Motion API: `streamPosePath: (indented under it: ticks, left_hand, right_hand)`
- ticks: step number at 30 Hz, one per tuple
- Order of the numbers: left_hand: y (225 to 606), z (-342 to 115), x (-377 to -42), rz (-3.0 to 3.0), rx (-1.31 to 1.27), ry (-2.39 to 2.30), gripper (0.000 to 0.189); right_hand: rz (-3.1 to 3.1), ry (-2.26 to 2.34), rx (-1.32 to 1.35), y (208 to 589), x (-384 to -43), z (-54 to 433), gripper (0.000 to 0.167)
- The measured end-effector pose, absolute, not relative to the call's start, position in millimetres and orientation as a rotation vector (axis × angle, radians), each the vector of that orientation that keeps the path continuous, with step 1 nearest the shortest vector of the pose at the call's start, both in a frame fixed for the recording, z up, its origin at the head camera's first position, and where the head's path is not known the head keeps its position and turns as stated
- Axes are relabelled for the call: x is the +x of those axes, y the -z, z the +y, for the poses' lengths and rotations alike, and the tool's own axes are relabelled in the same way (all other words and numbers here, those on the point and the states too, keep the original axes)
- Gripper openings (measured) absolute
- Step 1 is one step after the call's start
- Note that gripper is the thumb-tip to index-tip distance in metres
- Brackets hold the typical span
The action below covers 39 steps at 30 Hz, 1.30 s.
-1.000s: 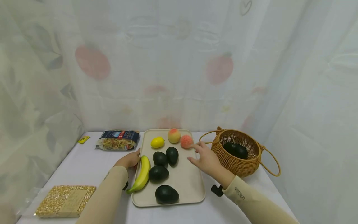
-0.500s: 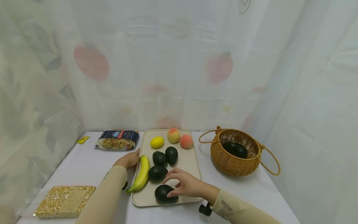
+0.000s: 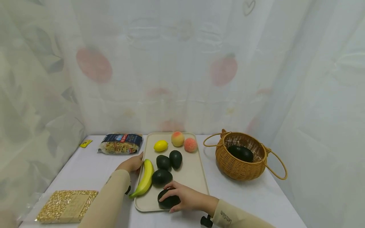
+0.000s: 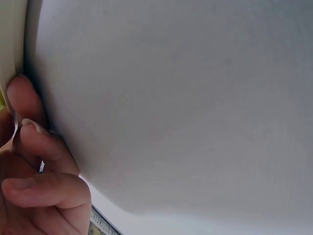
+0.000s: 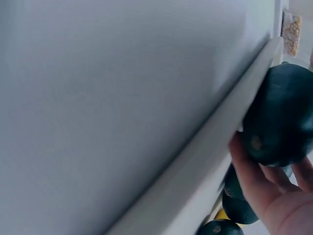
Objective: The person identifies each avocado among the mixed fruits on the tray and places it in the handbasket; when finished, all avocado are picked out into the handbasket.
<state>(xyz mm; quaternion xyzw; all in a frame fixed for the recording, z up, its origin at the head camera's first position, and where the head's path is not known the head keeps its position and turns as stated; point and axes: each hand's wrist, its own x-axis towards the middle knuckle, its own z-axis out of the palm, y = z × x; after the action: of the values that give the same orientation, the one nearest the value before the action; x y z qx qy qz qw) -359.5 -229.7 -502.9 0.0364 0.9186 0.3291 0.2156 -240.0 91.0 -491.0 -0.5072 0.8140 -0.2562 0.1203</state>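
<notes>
At the near end of the beige tray (image 3: 191,175), my right hand (image 3: 189,198) grips a dark green avocado (image 3: 170,202), fingers over its top and thumb on the near side. The right wrist view shows this avocado (image 5: 281,112) large, just inside the tray's rim. My left hand (image 3: 130,163) holds the tray's left edge; in the left wrist view its curled fingers (image 4: 54,191) are at the rim. Several more avocados (image 3: 162,178) lie mid-tray. A banana (image 3: 146,179) leans on the left rim. A lemon (image 3: 161,145) and two peaches (image 3: 177,139) sit at the back.
Right of the tray stands a wicker basket (image 3: 238,169) with an avocado (image 3: 240,153) inside and its handles out to the sides. A pasta bag (image 3: 121,144), a small yellow packet (image 3: 85,143) and a bag of corn kernels (image 3: 67,205) lie on the left.
My right hand has moved from beside the peach at the tray's right edge down to the near avocado and taken hold of it. The left hand stays on the rim.
</notes>
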Motion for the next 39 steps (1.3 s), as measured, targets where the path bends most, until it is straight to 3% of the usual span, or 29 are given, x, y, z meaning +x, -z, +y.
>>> streamPosePath:
  ticks: [18, 29, 39]
  left_hand:
    - [508.9, -229.8, -359.8, 2.541, 0.12, -0.917, 0.063]
    - [503.1, -229.2, -355.7, 2.553, 0.109, -0.915, 0.063]
    - [503.8, -228.9, -354.4, 2.557, 0.12, -0.931, 0.062]
  right_hand:
    - [2.422, 0.763, -1.443, 493.3, -238.2, 103.9, 0.051]
    - [2.626, 0.841, -1.289, 448.1, -259.4, 141.4, 0.053]
    - [2.954, 0.935, -0.976, 403.2, -285.7, 192.2, 0.053]
